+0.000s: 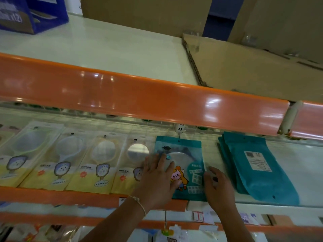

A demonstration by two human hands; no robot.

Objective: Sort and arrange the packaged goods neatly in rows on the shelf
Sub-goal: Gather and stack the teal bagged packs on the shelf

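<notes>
teal mirror packet (189, 165) is lying between both hands, left hand (158, 173) pressing flat on it, right hand (215, 182) touching its edge, fingers loosely curled

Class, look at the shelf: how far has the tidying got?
Done: four yellow mirror packs lie in a row. In hand: the left hand presses a teal pack flat, the right hand at its edge. Left: the face-down teal stack, angled and apart.

Cream upper shelf (108, 49) with glossy orange edge strip (139, 100), brown cardboard boxes (262, 70), blue box (31, 13)
</notes>
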